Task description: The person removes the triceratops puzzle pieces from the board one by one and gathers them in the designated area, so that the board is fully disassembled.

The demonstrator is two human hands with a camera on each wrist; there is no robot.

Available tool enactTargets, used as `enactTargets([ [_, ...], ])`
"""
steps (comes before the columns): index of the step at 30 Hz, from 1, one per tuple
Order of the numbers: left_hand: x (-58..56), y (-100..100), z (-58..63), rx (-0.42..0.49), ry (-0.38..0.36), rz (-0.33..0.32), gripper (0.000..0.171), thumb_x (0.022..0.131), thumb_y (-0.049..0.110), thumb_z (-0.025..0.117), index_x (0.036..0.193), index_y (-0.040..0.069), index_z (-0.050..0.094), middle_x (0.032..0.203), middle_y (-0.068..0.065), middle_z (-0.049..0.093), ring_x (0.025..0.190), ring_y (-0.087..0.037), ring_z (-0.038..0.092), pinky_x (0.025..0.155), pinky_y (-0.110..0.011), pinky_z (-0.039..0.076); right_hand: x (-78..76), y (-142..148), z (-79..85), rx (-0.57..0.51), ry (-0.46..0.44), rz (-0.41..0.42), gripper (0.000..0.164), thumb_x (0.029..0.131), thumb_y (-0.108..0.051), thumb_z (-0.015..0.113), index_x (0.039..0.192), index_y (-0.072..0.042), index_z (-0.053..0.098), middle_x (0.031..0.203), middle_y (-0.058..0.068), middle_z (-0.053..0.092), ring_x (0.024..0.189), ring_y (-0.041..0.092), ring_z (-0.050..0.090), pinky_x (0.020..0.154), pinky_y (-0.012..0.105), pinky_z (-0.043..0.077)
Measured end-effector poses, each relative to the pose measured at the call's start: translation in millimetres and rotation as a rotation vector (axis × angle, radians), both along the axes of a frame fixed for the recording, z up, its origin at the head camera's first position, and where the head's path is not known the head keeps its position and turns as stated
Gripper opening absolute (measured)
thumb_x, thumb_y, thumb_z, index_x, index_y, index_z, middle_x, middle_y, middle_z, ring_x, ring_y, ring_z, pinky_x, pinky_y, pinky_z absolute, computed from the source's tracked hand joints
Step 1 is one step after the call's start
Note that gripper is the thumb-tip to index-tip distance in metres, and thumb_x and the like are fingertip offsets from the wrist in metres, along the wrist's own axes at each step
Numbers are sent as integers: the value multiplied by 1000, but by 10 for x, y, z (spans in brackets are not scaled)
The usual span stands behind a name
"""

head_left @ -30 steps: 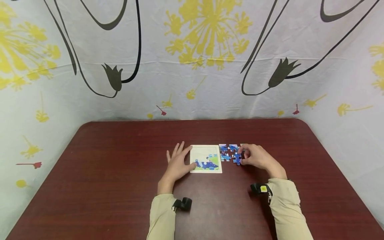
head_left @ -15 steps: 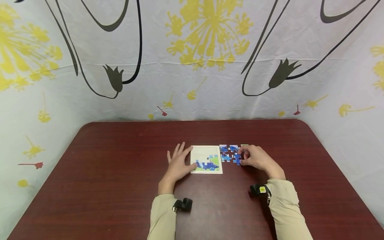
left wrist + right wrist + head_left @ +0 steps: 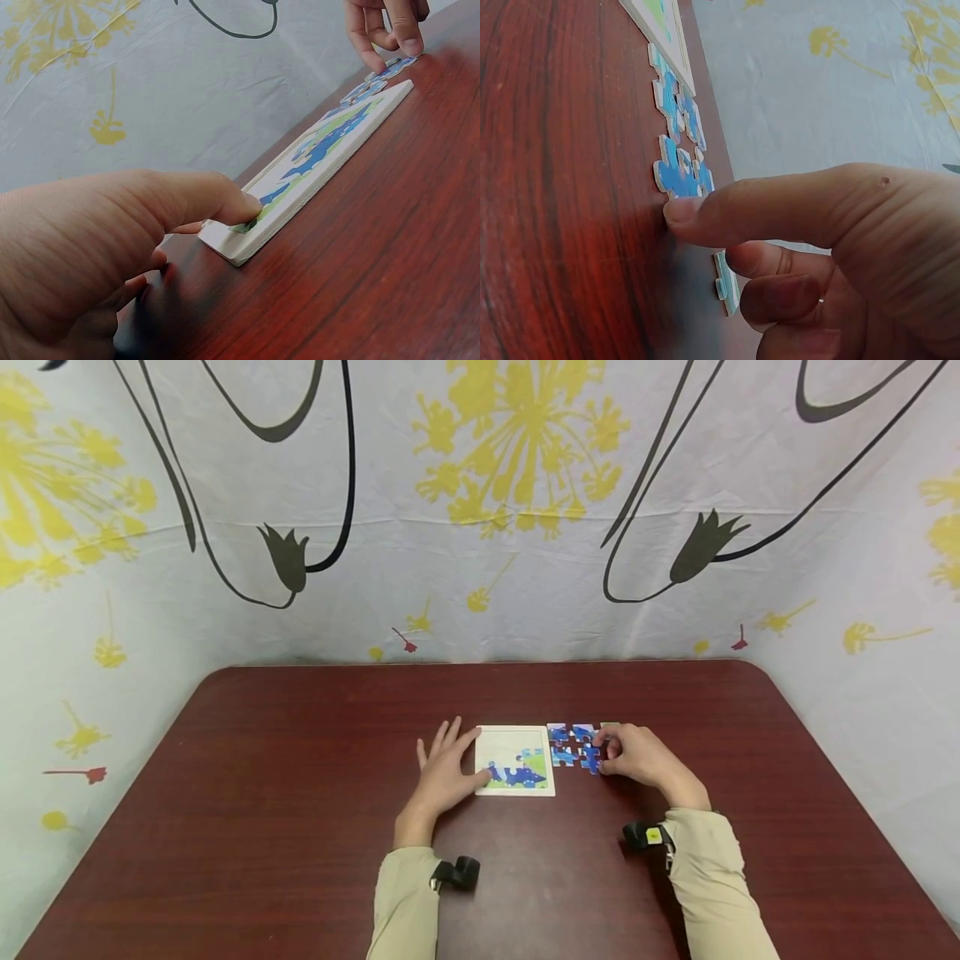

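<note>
A square puzzle board (image 3: 498,745) with a pale rim lies on the table, its lower part filled with a blue and green picture. My left hand (image 3: 442,775) rests at its left side, fingers spread; in the left wrist view the thumb (image 3: 225,199) presses on the picture near the corner. To the right of the board, my right hand (image 3: 651,762) pinches a blue puzzle piece (image 3: 590,758) between thumb and index finger. In the right wrist view the thumb (image 3: 727,214) is at the edge of that blue piece (image 3: 676,176), which lies close over the table.
Several loose puzzle pieces (image 3: 562,756) lie between the board and my right hand. One more piece (image 3: 726,285) is partly hidden behind the right fingers. The dark red table (image 3: 300,793) ends at a patterned cloth (image 3: 360,593) behind.
My right hand has shifted very slightly left with the blue puzzle piece. The left hand and the board stay in place; the head view tilts a little.
</note>
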State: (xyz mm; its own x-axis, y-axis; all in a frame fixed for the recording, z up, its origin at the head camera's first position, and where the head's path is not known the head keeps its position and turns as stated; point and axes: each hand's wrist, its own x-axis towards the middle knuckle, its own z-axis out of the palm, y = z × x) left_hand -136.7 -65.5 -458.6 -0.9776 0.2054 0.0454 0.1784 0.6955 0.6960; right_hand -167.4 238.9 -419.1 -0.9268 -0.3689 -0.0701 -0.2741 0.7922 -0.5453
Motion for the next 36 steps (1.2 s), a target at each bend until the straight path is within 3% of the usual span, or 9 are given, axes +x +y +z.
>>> enactTargets([
  [11,-8,-3,-2,-1,9,2,69,79,31,70,140,15,44,152,-13,21,140,-30,8,103,-60,-8,62,-181,135,-19,85,42,13,76,-11,71,80,-6,60,62,-3,48,56,11,43,54,28,37],
  [15,-9,-3,-13,-3,8,1,69,79,30,70,140,14,44,151,-13,22,140,-30,9,103,-61,-8,85,-359,91,-16,98,90,14,78,-11,71,87,-4,62,64,-3,49,56,11,43,54,28,38],
  [20,-7,6,1,0,6,2,68,78,29,70,140,15,45,151,-13,22,140,-30,8,103,-60,-9,120,-586,-13,8,141,138,27,79,-14,72,102,-2,65,76,-1,54,63,11,47,60,31,42],
  [25,-4,13,3,-4,7,5,68,78,30,70,139,15,45,151,-13,22,140,-30,9,103,-61,-8,163,-710,-95,54,170,123,36,80,-18,73,111,-2,64,86,2,54,73,14,49,63,32,42],
  [36,-9,7,7,-6,7,7,68,78,30,71,139,15,45,151,-13,22,140,-30,9,103,-60,-8,171,-742,-119,13,201,117,29,79,-15,74,104,-4,66,87,3,53,69,12,47,60,31,41],
])
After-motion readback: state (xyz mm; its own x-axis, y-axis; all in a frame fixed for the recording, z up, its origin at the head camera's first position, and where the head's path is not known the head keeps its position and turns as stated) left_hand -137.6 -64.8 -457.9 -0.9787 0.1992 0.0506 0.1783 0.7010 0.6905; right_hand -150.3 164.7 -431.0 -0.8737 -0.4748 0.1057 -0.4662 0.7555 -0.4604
